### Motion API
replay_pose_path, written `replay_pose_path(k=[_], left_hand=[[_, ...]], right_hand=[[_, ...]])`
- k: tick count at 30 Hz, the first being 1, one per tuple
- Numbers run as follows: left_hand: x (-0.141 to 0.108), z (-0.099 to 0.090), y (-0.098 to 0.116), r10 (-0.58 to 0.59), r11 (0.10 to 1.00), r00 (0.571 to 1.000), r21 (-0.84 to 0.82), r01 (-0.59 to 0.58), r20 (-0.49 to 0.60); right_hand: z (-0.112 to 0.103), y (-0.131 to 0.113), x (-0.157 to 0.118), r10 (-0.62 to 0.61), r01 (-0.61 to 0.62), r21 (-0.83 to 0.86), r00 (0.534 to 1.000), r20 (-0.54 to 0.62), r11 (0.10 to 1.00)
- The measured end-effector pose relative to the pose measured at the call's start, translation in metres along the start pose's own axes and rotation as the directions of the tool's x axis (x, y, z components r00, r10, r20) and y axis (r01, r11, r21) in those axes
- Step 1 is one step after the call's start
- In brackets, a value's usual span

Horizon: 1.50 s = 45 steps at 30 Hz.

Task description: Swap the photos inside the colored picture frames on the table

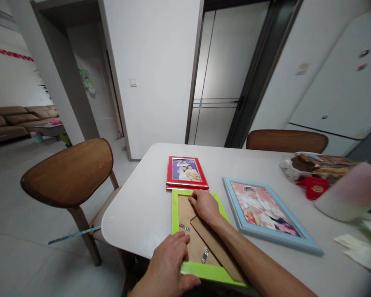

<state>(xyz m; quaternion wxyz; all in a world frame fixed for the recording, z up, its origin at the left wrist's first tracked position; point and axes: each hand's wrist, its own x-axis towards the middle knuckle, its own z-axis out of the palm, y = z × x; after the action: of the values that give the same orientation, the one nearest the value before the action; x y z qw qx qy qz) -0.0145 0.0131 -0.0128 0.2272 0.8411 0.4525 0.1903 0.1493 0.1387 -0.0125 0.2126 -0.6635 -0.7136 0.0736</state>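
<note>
A green photo frame (174, 214) lies face down at the table's near edge, its brown backing board (183, 206) and a folded stand leg (212, 241) showing. Metal pieces (205, 255) sit on the backing. My left hand (170, 262) is closed around the frame's lower left corner, thumb on the near green edge. My right hand (206, 206) has its fingers curled down onto the upper part of the backing, near the top of the stand leg. What its fingertips pinch, if anything, is hidden.
Beyond the green frame, red photo frames (170, 171) lie stacked. To the right is a blue photo frame (241, 218). A pale cylinder (349, 192), a red packet (317, 187) and plastic bags (323, 163) crowd the table's right side. A wooden chair (71, 173) stands left.
</note>
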Motion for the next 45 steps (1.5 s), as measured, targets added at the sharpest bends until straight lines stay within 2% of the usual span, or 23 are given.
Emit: replay_pose_path(k=[4,8,11,14,16,17,18,20,21,22,23,24,26,29,31,32,34,36,37,39,42,45], left_hand=[[0.000,-0.002,0.003,-0.015,1.000,1.000,0.019,0.015,0.005],[0.006,0.004,0.008,-0.002,0.995,1.000,0.099,-0.001,0.029],[0.013,0.017,0.007,0.071,0.984,0.997,0.161,-0.072,0.017],[0.015,0.026,0.000,0.179,0.968,0.983,0.188,-0.168,-0.041],[0.012,0.023,-0.004,0.255,0.957,0.963,0.166,-0.238,-0.090],[0.011,0.020,-0.004,0.278,0.956,0.952,0.138,-0.260,-0.127],[0.009,0.016,-0.002,0.285,0.958,0.943,0.094,-0.272,-0.173],[0.008,0.010,0.009,0.233,0.964,0.925,-0.055,-0.260,-0.299],[0.009,0.009,0.017,0.178,0.954,0.914,-0.163,-0.250,-0.365],[0.010,0.010,0.026,0.110,0.927,0.900,-0.285,-0.246,-0.421],[0.013,0.013,0.035,0.039,0.878,0.888,-0.408,-0.249,-0.458],[0.015,0.016,0.045,-0.029,0.815,0.881,-0.521,-0.253,-0.472],[0.021,0.022,0.062,-0.113,0.673,0.883,-0.689,-0.270,-0.456],[0.033,0.015,0.081,-0.191,0.492,0.881,-0.819,-0.296,-0.433],[0.042,0.001,0.090,-0.235,0.396,0.882,-0.869,-0.297,-0.408],[0.048,-0.006,0.094,-0.233,0.353,0.893,-0.889,-0.291,-0.385],[0.060,-0.015,0.100,-0.178,0.291,0.924,-0.915,-0.280,-0.340],[0.075,-0.012,0.103,-0.109,0.276,0.949,-0.926,-0.258,-0.296],[0.083,-0.005,0.103,-0.091,0.291,0.957,-0.926,-0.240,-0.276],[0.100,0.014,0.102,-0.092,0.400,0.964,-0.896,-0.192,-0.248],[0.125,0.046,0.096,-0.122,0.605,0.964,-0.787,-0.117,-0.237],[0.138,0.066,0.090,-0.151,0.704,0.963,-0.708,-0.054,-0.223]], right_hand=[[0.006,0.002,0.005,0.063,-0.061,0.040,0.996,-0.056,0.997],[-0.001,0.001,0.005,0.067,-0.053,0.150,0.994,-0.086,0.987],[-0.017,0.007,-0.003,0.033,-0.006,0.277,0.995,-0.090,0.961],[-0.039,0.024,-0.023,0.021,0.019,0.387,0.995,-0.099,0.922],[-0.054,0.038,-0.042,0.103,-0.032,0.493,0.988,-0.119,0.869],[-0.059,0.042,-0.053,0.191,-0.086,0.593,0.975,-0.117,0.800],[-0.062,0.045,-0.065,0.289,-0.143,0.712,0.953,-0.087,0.687],[-0.060,0.039,-0.088,0.390,-0.224,0.907,0.918,0.074,0.357],[-0.055,0.032,-0.099,0.363,-0.252,0.947,0.917,0.167,0.201],[-0.049,0.022,-0.108,0.263,-0.282,0.955,0.932,0.249,0.096],[-0.043,0.011,-0.114,0.215,-0.328,0.945,0.922,0.321,-0.004],[-0.036,0.000,-0.119,0.184,-0.359,0.929,0.911,0.369,-0.088],[-0.029,-0.017,-0.122,0.189,-0.345,0.916,0.904,0.382,-0.204],[-0.034,-0.018,-0.118,0.299,-0.226,0.933,0.903,0.308,-0.279],[-0.046,0.000,-0.111,0.371,-0.146,0.959,0.899,0.231,-0.243],[-0.053,0.014,-0.107,0.400,-0.120,0.974,0.897,0.189,-0.190],[-0.067,0.050,-0.097,0.451,-0.122,0.993,0.886,0.111,-0.006],[-0.081,0.089,-0.085,0.514,-0.176,0.944,0.858,0.008,0.278],[-0.088,0.109,-0.078,0.541,-0.225,0.881,0.840,-0.040,0.415],[-0.101,0.142,-0.065,0.547,-0.337,0.676,0.829,-0.115,0.655],[-0.113,0.174,-0.050,0.523,-0.379,0.537,0.840,-0.142,0.754],[-0.113,0.193,-0.043,0.523,-0.423,0.420,0.838,-0.155,0.803]])
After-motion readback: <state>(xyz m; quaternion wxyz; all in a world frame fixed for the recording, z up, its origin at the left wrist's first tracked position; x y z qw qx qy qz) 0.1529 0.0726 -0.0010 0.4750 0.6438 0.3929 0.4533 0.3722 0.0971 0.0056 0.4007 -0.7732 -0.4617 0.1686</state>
